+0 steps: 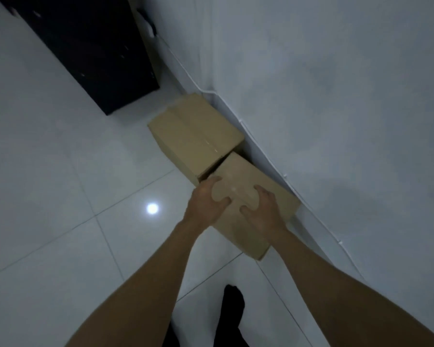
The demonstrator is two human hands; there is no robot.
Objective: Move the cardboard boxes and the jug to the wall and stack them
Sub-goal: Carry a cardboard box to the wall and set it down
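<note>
two hands on a box by the wall

i see the left hand (206,205) and right hand (262,211) gripping the near cardboard box (248,176), fingers curled over its top. it sits on the white tiled floor (60,196) beside the wall (336,121), touching a second cardboard box (193,136) just behind. a black cabinet (85,46) stands farther back.
</note>
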